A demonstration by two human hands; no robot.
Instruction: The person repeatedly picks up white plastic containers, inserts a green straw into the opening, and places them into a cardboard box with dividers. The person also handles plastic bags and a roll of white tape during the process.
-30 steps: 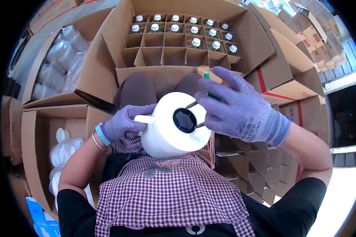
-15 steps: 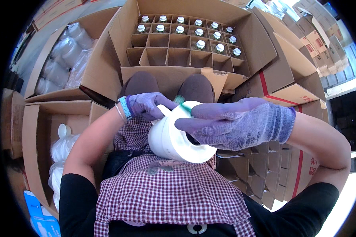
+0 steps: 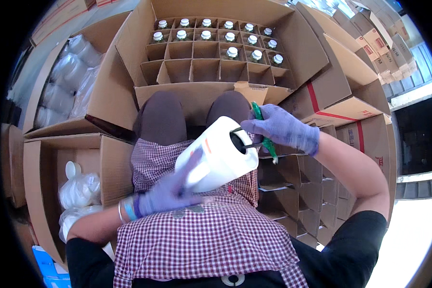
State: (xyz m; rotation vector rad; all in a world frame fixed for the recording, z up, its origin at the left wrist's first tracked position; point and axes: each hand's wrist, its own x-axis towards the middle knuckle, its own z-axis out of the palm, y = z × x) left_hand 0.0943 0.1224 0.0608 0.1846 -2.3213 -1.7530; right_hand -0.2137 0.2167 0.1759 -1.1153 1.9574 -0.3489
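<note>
A white plastic jug-like container [image 3: 211, 156] lies tilted over my lap, its dark round opening and handle facing up and right. My left hand [image 3: 165, 194], in a purple knit glove, is against the container's lower left side. Motion smears its fingers, so I cannot make out whether it grips. My gloved right hand [image 3: 279, 128] is closed on a green-handled tool [image 3: 268, 137] beside the opening. Dark slender parts run between the tool and the container's mouth; their exact shape is unclear.
Ahead, a divided carton [image 3: 216, 87] holds several white-capped bottles [image 3: 205, 35]. To the left, one carton [image 3: 108, 86] contains plastic-wrapped white items [image 3: 69, 72]; another [image 3: 38, 192] contains bagged white pieces [image 3: 79, 189] and a white cup-like piece [image 3: 73, 169]. Cardboard dividers [image 3: 309, 175] stand at right.
The white container has turned so its opening faces right. My left hand has dropped from its upper edge to its lower side. My right hand has moved up and right, showing the green-handled tool.
</note>
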